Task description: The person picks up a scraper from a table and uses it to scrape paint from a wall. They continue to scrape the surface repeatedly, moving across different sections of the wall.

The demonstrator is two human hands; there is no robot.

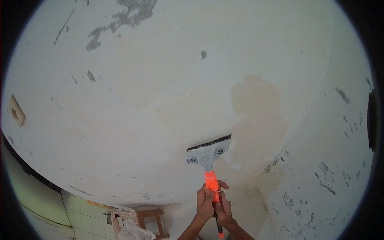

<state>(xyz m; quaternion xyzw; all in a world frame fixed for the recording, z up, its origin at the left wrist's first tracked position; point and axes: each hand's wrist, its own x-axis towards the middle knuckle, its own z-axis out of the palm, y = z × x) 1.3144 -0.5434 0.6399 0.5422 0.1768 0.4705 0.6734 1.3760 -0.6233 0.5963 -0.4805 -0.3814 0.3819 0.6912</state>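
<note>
A wide scraper (209, 154) with an orange handle and a grey metal head is held up in front of the wall (132, 92). Its dark blade edge lies at or very close to the wall surface, left of a damp-looking beige patch (258, 116). My left hand (205, 202) is wrapped round the orange part of the handle. Lower down and to the right, my right hand (223, 208) also grips the handle, whose black and orange end sticks out below. Two screws show on the scraper's head.
A socket plate (17, 111) is on the wall at far left. Below stand a wooden stool (154, 224) and a clear plastic bag (134, 230), over pale floor tiles (86, 212). An adjoining wall (320, 180) with grey bare spots meets this one at right.
</note>
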